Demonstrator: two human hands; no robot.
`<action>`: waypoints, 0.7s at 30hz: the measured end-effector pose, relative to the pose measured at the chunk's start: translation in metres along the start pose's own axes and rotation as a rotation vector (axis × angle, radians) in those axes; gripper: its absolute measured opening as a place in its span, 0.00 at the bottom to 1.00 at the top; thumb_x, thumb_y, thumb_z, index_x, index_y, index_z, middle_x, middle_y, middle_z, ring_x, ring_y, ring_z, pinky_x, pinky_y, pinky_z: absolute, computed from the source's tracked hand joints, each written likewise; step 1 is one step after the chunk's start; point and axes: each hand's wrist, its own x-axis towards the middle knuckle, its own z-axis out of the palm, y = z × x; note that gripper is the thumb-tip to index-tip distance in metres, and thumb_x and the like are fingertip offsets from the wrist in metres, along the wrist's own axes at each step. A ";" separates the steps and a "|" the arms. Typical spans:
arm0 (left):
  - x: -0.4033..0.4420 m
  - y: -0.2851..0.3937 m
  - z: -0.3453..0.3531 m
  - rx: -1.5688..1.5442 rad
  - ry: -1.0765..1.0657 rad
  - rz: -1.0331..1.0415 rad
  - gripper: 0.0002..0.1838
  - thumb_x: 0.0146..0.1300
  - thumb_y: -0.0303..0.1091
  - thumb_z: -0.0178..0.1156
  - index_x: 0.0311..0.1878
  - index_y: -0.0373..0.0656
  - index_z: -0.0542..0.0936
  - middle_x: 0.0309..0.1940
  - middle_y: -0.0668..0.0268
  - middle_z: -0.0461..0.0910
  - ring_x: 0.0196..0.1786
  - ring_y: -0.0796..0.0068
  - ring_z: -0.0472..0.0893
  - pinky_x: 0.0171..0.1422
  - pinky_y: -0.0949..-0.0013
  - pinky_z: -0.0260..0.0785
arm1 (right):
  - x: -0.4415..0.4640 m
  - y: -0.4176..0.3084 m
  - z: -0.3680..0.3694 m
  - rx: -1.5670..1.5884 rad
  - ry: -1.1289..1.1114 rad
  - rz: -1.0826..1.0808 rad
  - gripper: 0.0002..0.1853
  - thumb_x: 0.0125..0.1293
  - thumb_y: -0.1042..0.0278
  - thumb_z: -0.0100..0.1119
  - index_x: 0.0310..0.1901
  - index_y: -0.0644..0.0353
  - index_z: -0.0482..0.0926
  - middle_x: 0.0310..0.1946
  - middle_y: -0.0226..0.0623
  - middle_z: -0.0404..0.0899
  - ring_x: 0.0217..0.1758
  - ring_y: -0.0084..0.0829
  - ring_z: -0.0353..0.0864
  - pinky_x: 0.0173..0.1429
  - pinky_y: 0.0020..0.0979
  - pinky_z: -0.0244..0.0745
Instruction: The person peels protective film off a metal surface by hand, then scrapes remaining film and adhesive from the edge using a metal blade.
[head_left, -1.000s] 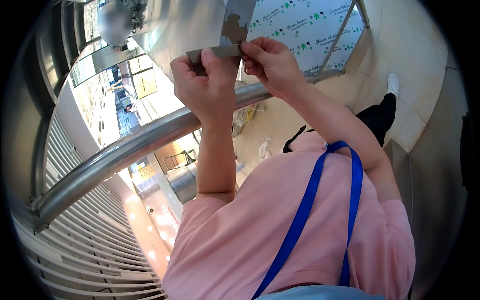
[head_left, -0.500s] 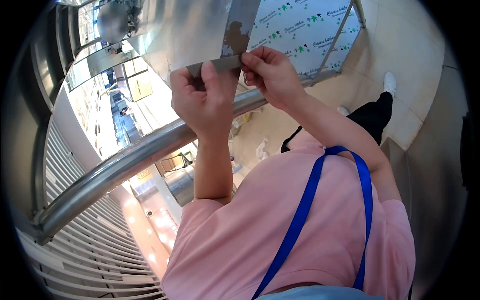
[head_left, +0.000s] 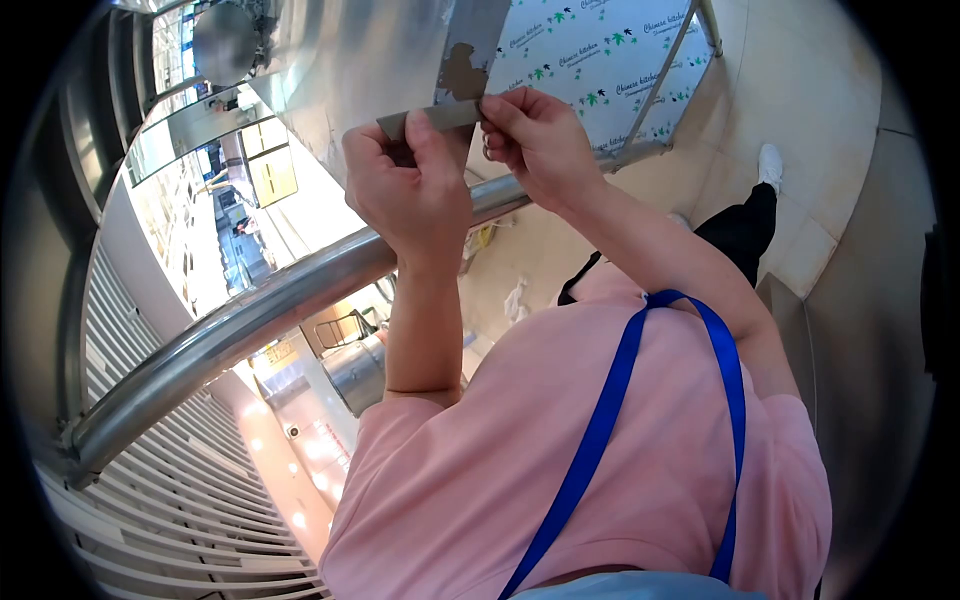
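Observation:
A short grey-brown strip (head_left: 453, 115), looking like tape, is stretched between my two hands. My left hand (head_left: 412, 190) is closed on its left part, the thumb pressed along it. At the strip's right end, my right hand (head_left: 545, 140) pinches it between thumb and fingers. Just beyond the hands rises a shiny metal panel (head_left: 360, 60). Its grey edge band carries a dark brown irregular patch (head_left: 464, 73). Right of that band is white patterned film (head_left: 590, 60) printed with "Chinese kitchen" and green leaves.
A thick steel tube (head_left: 290, 290) runs diagonally below my hands. White slats (head_left: 170, 480) curve at lower left, near a bright interior. A blue lanyard (head_left: 600, 430) hangs over my pink shirt (head_left: 680, 430). A white shoe (head_left: 769, 165) stands on the tiled floor (head_left: 800, 90).
The whole view has shifted slightly. Both hands keep their hold on the strip, with little change in their position relative to the panel.

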 end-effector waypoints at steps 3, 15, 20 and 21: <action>0.004 0.005 0.000 0.012 -0.032 -0.028 0.09 0.52 0.27 0.54 0.24 0.36 0.65 0.16 0.64 0.69 0.17 0.76 0.68 0.23 0.75 0.62 | 0.001 -0.006 0.003 0.007 0.002 -0.023 0.07 0.57 0.70 0.54 0.29 0.64 0.70 0.21 0.31 0.72 0.21 0.19 0.68 0.26 0.20 0.67; 0.002 0.002 0.000 0.050 -0.029 0.077 0.09 0.52 0.27 0.55 0.24 0.36 0.65 0.16 0.63 0.69 0.17 0.73 0.70 0.22 0.73 0.61 | -0.004 0.007 -0.001 0.065 0.036 0.051 0.08 0.56 0.70 0.55 0.29 0.66 0.70 0.21 0.32 0.71 0.22 0.20 0.69 0.27 0.21 0.68; 0.005 0.005 0.000 0.060 -0.053 0.002 0.10 0.52 0.30 0.56 0.24 0.35 0.68 0.16 0.66 0.69 0.19 0.80 0.66 0.25 0.77 0.60 | -0.005 0.002 0.002 0.065 0.063 0.055 0.08 0.56 0.71 0.55 0.30 0.68 0.69 0.22 0.34 0.71 0.22 0.21 0.69 0.27 0.21 0.68; 0.003 0.005 0.000 0.044 -0.038 -0.005 0.10 0.52 0.30 0.57 0.24 0.35 0.68 0.16 0.66 0.69 0.19 0.80 0.66 0.24 0.77 0.61 | -0.005 0.001 0.002 0.057 0.058 0.056 0.09 0.56 0.71 0.55 0.30 0.68 0.69 0.22 0.34 0.71 0.22 0.21 0.69 0.27 0.21 0.68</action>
